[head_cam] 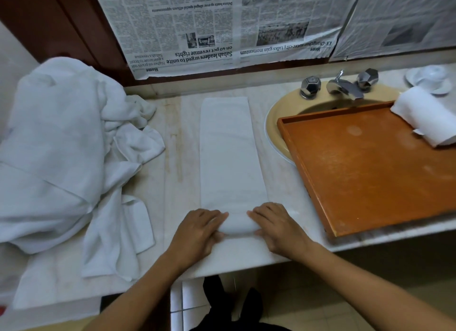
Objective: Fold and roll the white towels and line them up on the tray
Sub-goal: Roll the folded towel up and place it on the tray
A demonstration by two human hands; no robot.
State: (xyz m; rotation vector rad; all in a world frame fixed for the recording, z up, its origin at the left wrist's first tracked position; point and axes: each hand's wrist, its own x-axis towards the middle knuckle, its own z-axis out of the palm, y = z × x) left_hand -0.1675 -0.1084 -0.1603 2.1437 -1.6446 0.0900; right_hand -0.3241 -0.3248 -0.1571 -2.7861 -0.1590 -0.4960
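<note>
A white towel (230,153), folded into a long narrow strip, lies on the marble counter and runs away from me. Its near end is turned up into a small roll. My left hand (199,229) grips the roll's left end, fingers over the top and thumb under it. My right hand (276,227) grips the right end the same way. An orange wooden tray (370,173) sits to the right, partly over the sink. One rolled white towel (427,116) lies at the tray's far right corner.
A heap of loose white towels (61,148) covers the counter's left side. A yellowish sink (276,113) with a chrome tap (344,85) lies behind the tray. White dishes (430,79) stand at the far right. Newspaper (222,27) covers the wall behind.
</note>
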